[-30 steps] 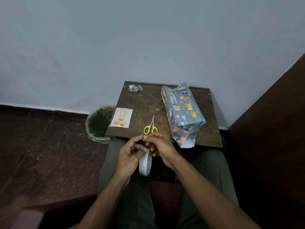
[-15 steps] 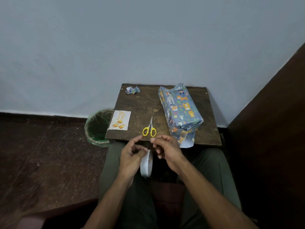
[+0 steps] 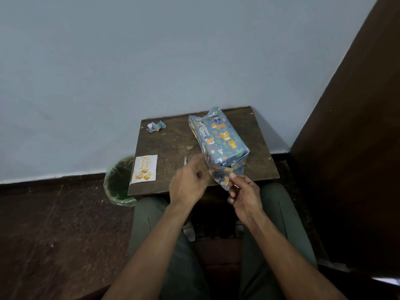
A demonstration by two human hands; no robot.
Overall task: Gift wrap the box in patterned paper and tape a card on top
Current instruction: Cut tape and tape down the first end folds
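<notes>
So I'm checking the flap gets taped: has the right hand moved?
Yes. The right hand moved rightward, from the scissors to the box's loose flap.

I count one wrapped box (image 3: pixel 218 141) on the surface (image 3: pixel 173 146), one birthday card (image 3: pixel 144 168), one crumpled paper scrap (image 3: pixel 155 126), one pair of scissors (image 3: pixel 185 160) mostly hidden, one green bin (image 3: pixel 118 182), and two hands: left (image 3: pixel 188 182), right (image 3: pixel 244 193).

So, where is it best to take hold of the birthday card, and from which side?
Probably by the left edge of the birthday card, coming from the left: it lies flat, and that edge seems to overhang the table, so fingers could slip beneath it.
</notes>
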